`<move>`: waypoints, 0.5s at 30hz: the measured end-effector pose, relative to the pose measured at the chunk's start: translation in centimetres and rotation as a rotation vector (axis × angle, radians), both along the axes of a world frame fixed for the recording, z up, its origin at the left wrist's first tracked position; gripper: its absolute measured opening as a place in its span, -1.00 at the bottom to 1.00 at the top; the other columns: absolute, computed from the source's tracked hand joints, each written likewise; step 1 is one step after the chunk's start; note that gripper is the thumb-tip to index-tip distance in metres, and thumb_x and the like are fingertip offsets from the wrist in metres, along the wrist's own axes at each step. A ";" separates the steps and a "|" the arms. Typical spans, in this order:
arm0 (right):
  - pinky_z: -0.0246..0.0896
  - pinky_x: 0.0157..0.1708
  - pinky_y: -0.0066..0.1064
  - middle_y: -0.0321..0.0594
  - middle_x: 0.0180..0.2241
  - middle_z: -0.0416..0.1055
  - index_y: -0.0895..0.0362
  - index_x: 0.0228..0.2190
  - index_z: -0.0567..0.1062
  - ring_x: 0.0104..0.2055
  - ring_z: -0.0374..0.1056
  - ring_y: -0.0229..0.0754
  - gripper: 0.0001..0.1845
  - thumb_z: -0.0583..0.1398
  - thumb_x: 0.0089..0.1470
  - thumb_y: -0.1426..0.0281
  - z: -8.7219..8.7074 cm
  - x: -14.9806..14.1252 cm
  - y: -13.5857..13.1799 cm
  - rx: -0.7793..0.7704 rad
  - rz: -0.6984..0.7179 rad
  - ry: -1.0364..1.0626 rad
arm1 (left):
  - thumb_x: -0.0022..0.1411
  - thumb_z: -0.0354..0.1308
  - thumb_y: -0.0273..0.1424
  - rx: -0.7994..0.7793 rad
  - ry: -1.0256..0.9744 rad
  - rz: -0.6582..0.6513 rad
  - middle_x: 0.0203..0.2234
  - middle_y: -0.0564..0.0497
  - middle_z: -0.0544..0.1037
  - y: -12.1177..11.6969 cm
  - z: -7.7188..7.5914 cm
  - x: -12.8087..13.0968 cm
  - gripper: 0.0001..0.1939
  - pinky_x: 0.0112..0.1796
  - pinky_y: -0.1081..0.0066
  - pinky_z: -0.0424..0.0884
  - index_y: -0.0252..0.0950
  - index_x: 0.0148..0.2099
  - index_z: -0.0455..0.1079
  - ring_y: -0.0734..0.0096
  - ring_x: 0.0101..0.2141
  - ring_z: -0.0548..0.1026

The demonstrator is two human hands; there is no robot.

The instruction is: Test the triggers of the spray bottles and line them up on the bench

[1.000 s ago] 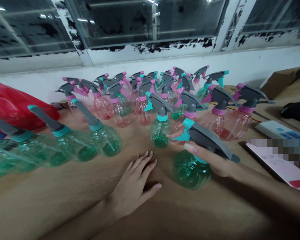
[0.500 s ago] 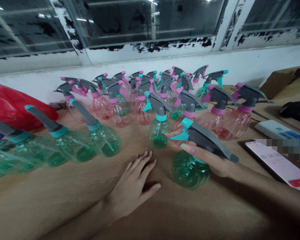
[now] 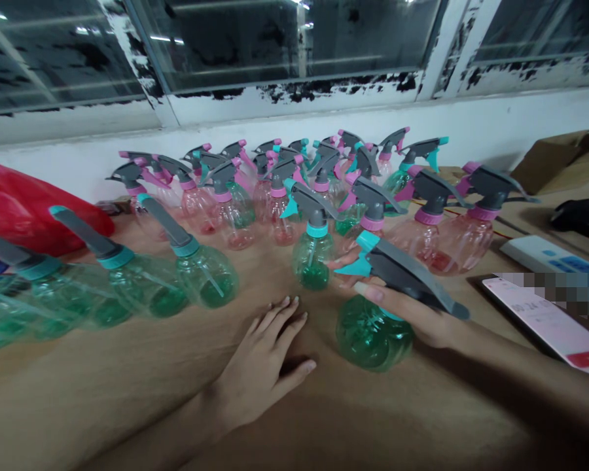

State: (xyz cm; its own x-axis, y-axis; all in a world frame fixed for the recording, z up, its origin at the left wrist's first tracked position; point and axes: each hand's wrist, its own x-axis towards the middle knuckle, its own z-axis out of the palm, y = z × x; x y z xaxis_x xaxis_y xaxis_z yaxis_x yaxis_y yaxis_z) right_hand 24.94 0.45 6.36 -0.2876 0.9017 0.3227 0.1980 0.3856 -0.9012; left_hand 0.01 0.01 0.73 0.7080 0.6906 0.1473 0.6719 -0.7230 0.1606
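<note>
My right hand is wrapped round the neck of a green spray bottle with a grey and teal trigger head. The bottle stands on the brown tabletop, and part of its collar is hidden by my fingers. Flat on the table to its left lies my left hand, palm down, fingers stretched and holding nothing. Just beyond the two hands is another green spray bottle, upright. Several more green spray bottles stand in a row at the left.
Pink spray bottles crowd the back along the wall, with some green ones among them. At the right lie a phone, a white box-like device and a black object. A cardboard box and a red bag flank the bottles.
</note>
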 end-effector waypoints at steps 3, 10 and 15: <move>0.24 -0.45 -0.31 -0.29 -0.44 0.41 -0.07 0.02 0.39 -0.48 0.32 -0.19 -0.61 0.14 0.14 0.21 0.0 0.1 -0.1 -0.015 0.015 0.002 | 0.32 0.04 -0.12 0.000 0.009 0.009 0.25 -0.17 0.12 0.0 0.0 0.0 -0.44 0.11 0.04 0.15 -0.31 0.24 0.14 0.07 0.22 0.08; 0.30 -0.36 -0.26 -0.24 -0.29 0.46 -0.09 0.04 0.36 -0.38 0.37 -0.16 -0.59 0.14 0.14 0.22 -0.3 0.1 0.1 -0.008 0.023 0.024 | 0.33 0.03 -0.11 0.001 0.044 0.007 0.25 -0.19 0.11 0.1 0.2 0.0 -0.43 0.11 0.04 0.15 -0.33 0.25 0.13 0.06 0.23 0.06; 0.30 -0.36 -0.27 -0.25 -0.29 0.46 -0.09 0.03 0.38 -0.39 0.37 -0.18 -0.60 0.15 0.14 0.23 -0.3 0.1 0.3 0.002 0.041 0.015 | 0.33 0.03 -0.10 -0.002 0.036 0.010 0.25 -0.18 0.11 0.0 0.2 0.0 -0.43 0.11 0.05 0.14 -0.32 0.24 0.14 0.07 0.23 0.07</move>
